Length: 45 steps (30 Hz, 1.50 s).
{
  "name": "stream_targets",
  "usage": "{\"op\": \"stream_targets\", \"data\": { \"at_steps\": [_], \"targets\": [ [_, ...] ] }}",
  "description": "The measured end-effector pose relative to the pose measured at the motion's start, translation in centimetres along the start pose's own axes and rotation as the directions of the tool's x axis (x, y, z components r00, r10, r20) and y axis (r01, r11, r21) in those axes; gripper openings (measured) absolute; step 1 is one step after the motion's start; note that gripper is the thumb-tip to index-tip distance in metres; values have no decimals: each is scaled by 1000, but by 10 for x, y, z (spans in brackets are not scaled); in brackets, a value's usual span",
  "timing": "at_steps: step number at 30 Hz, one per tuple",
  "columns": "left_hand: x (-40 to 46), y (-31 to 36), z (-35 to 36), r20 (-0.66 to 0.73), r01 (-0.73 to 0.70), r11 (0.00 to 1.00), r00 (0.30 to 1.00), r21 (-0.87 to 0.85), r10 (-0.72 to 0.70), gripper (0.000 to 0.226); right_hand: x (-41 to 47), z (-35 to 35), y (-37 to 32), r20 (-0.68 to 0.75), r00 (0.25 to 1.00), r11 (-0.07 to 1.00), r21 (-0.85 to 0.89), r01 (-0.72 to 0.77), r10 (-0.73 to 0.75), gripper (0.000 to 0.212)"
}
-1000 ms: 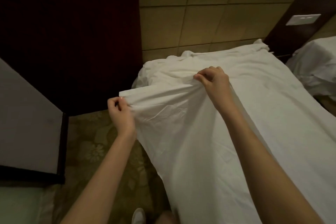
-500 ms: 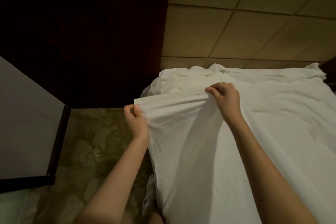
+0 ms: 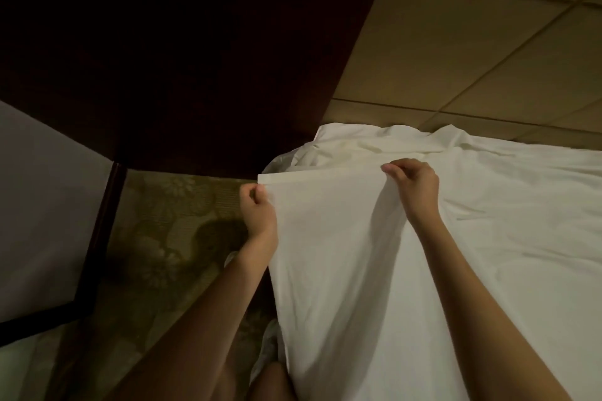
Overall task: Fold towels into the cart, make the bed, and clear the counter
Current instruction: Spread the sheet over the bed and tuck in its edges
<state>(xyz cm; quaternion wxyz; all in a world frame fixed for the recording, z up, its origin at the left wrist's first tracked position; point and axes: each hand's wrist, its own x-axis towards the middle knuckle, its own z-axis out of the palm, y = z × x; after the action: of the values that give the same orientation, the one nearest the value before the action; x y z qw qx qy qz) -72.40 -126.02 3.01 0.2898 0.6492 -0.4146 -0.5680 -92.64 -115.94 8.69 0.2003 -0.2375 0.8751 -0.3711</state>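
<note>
A white bed sheet (image 3: 342, 254) hangs from both hands, lifted above the bed (image 3: 521, 205) near its head end. My left hand (image 3: 257, 212) pinches the sheet's left corner over the floor beside the bed. The top hem runs to my right hand (image 3: 413, 185), which grips it over the mattress. The hem is stretched straight between the two hands. More rumpled white linen (image 3: 365, 146) lies bunched at the head of the bed. The sheet's lower part drapes down toward my legs.
A tan panelled headboard wall (image 3: 456, 42) rises behind the bed. Dark wood panelling (image 3: 179, 58) stands to the left. A grey surface with a dark frame (image 3: 42, 205) sits at far left. Patterned carpet (image 3: 163, 238) fills the gap beside the bed.
The view has swung left and closer to the headboard; the second bed and wall switch left the frame. Both hands keep their grip and the hem between them is pulled straighter.
</note>
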Motion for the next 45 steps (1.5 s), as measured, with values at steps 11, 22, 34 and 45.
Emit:
{"op": "stream_targets", "data": {
  "at_steps": [11,22,34,45],
  "targets": [
    [94,-45,59,259,-240,956,947,166,193,12,112,51,58,98,995,952,-305,28,2,14],
    [129,-119,63,40,-183,945,983,271,179,11,143,174,75,307,922,807,-466,362,-236,29],
    [92,-71,28,42,-186,949,982,254,182,9,107,107,55,331,937,959,-213,188,-111,6],
    [36,-18,24,278,-284,943,933,173,230,17,52,21,9,332,938,973,169,-160,97,15]
  ]
}}
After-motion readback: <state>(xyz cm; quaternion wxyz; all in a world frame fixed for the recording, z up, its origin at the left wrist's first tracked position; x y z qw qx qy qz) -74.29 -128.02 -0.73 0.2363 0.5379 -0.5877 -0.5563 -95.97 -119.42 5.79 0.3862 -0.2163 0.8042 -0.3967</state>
